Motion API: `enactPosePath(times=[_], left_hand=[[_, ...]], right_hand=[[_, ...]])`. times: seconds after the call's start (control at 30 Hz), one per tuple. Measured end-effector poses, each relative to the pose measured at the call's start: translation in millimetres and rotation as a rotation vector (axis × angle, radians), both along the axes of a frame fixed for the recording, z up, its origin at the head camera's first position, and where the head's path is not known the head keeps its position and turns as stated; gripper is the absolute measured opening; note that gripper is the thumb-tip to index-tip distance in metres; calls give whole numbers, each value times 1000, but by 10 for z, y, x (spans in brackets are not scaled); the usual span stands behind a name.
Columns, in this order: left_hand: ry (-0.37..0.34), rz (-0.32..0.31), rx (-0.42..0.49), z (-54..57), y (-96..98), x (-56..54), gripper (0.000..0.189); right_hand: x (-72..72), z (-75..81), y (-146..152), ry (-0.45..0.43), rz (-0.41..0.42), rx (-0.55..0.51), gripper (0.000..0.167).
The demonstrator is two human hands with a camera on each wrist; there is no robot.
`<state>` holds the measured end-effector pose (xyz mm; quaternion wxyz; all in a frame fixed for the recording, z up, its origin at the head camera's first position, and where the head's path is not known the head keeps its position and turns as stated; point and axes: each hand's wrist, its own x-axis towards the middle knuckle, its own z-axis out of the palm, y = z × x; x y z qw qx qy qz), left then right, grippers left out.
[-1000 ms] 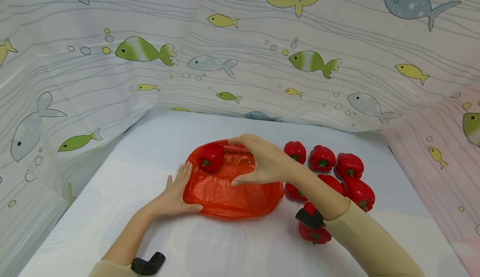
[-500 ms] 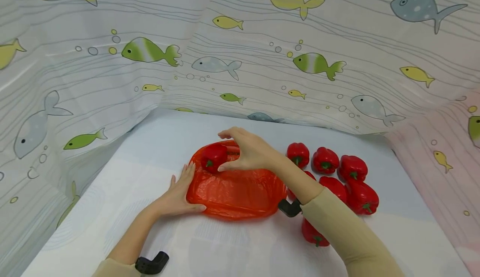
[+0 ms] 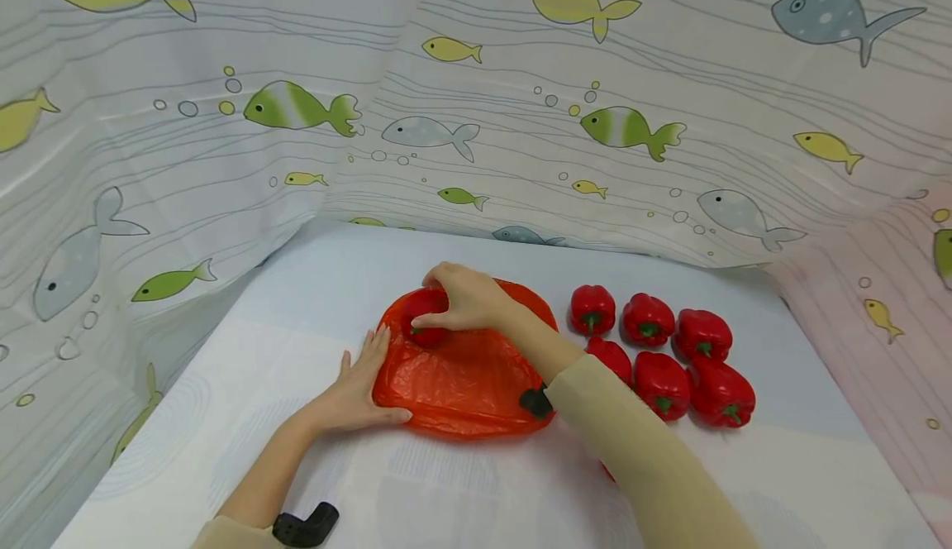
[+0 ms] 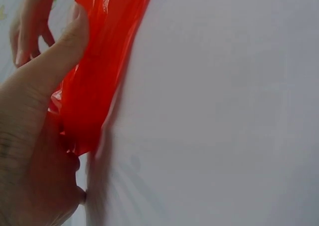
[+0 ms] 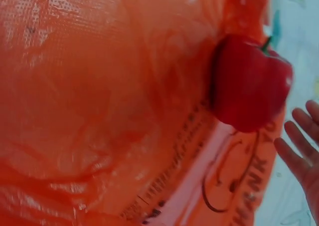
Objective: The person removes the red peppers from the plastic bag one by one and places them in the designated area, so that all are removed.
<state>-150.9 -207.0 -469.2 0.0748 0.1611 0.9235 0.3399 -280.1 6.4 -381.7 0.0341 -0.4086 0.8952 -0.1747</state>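
Note:
An orange-red plastic bag (image 3: 461, 388) with printed lettering lies spread like a shallow basin, one red bell pepper (image 3: 429, 338) inside at its left. My right hand (image 3: 474, 297) reaches over the bag and holds this pepper, thumb across its front and fingers curled over the back; they partly hide it in the head view. In the right wrist view the pepper (image 5: 251, 84) shows its green stem, with fingers (image 5: 293, 158) at the right edge. My left hand (image 3: 349, 392) rests at the bag's left rim, fingers straight and thumb spread along the near edge.
Several red bell peppers (image 3: 662, 384) stand close together to the right of the bag. Another lies partly hidden under the right sleeve (image 3: 625, 437). The white table (image 3: 461, 491) is bordered by a fish-print curtain (image 3: 513, 177).
My right hand has moved left across the bag to the bell pepper, closing its thumb and fingers round it. The left hand stays at the bag's rim.

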Motion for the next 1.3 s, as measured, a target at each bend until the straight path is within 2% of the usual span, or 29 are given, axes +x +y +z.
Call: enactPosePath(times=[0.23, 0.53, 0.7, 0.93, 1.1, 1.2, 1.3], left_hand=[[8, 1, -9, -20, 1, 4, 125], [4, 6, -19, -12, 18, 4, 126], [1, 6, -24, -12, 19, 2, 126], [6, 6, -25, -15, 14, 1, 126], [10, 5, -18, -12, 13, -1, 125], [11, 5, -18, -10, 13, -2, 125], [12, 6, -21, -8, 14, -4, 125]], right_hand=[[-62, -190, -153, 56, -71, 113, 69], [-44, -257, -228, 82, -115, 154, 66], [-15, -295, -241, -8, -130, 134, 62], [15, -299, -226, -236, -157, 40, 61], [20, -321, -210, -373, -205, 6, 69], [33, -338, -211, -396, -230, 6, 76], [49, -344, -218, -341, -244, 23, 83]])
